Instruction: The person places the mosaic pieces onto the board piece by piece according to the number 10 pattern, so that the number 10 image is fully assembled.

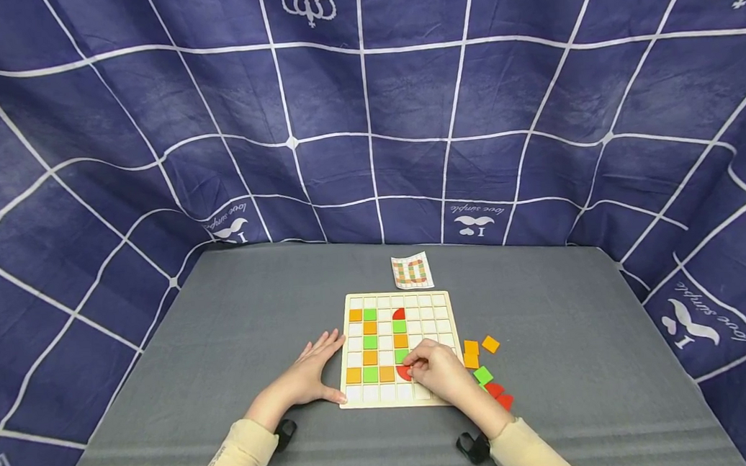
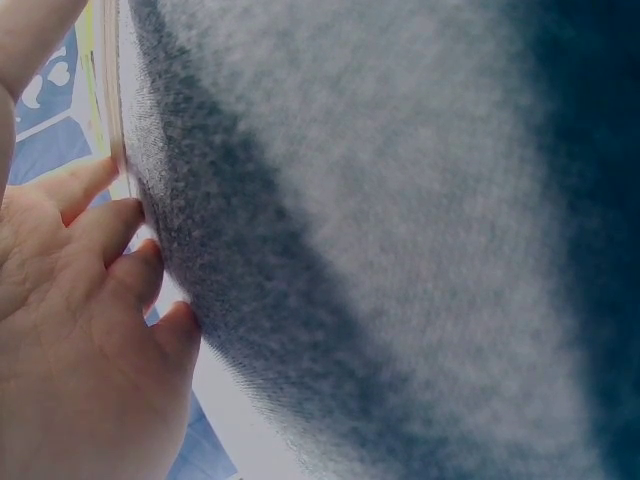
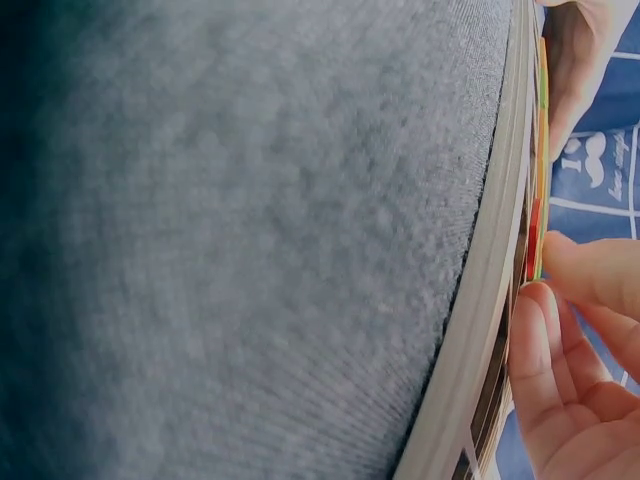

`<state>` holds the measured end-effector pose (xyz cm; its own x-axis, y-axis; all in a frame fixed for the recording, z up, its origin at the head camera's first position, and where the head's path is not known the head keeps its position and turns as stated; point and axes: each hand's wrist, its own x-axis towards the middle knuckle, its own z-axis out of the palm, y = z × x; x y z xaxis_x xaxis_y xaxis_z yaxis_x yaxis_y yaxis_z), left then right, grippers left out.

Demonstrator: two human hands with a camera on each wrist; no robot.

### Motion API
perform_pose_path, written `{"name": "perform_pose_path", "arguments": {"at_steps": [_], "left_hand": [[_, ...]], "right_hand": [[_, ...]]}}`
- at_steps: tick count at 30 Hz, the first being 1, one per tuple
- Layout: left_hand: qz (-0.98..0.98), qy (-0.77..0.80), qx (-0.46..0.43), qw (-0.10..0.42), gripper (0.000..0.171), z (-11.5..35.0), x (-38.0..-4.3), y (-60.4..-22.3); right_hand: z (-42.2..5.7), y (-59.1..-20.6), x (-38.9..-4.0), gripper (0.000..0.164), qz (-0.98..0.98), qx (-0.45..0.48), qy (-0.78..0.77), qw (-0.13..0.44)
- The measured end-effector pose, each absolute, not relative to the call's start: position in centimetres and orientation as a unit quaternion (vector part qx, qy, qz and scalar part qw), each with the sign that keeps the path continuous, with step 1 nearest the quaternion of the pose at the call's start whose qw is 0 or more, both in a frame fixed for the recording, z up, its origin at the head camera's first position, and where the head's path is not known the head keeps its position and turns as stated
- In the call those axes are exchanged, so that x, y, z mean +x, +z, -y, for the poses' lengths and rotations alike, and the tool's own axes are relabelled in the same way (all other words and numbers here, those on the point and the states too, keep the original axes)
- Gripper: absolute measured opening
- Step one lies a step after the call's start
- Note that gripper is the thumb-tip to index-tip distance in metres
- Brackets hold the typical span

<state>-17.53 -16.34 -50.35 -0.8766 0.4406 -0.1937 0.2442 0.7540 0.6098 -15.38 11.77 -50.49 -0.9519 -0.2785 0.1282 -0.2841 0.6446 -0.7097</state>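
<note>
One grey cloth tabletop (image 1: pixel 260 291) | white-lined navy curtain (image 1: pixel 402 86) beyond | tile-bearing cream grid board (image 1: pixel 428 313): left hand (image 1: pixel 306 375) spread alongside, right hand (image 1: pixel 440 371) pinching red quarter-circle tile (image 1: pixel 403 374)

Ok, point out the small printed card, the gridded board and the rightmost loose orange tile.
Printed card (image 1: pixel 412 271): head view, middle of its printed face.
Gridded board (image 1: pixel 429 326): head view, a bare cell right of the coloured pieces.
Rightmost loose orange tile (image 1: pixel 490 344): head view, centre of its top face.
</note>
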Motion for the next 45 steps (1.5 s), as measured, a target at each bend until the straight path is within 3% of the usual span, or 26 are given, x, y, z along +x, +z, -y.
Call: {"name": "perform_pose_path", "arguments": {"at_steps": [15,29,38,45], "left_hand": [[-0.922,0.298,0.184,0.166,0.115,16.4,-17.5,-50.3],[-0.921,0.298,0.188,0.166,0.115,16.4,-17.5,-50.2],[-0.923,0.291,0.186,0.167,0.115,16.4,-17.5,-50.4],[-0.923,0.295,0.182,0.166,0.116,16.3,-17.6,-50.4]], "right_hand": [[-11.8,-50.7,-15.2,0.012,0.906,0.200,0.372,0.020],[-17.6,-48.8,-15.9,0.010,0.906,0.022,0.423,0.010],[-22.6,-48.6,-16.0,0.017,0.915,-0.028,0.400,0.043],[-24.5,-49.1,-15.2,0.019,0.917,-0.042,0.396,0.028]]}}
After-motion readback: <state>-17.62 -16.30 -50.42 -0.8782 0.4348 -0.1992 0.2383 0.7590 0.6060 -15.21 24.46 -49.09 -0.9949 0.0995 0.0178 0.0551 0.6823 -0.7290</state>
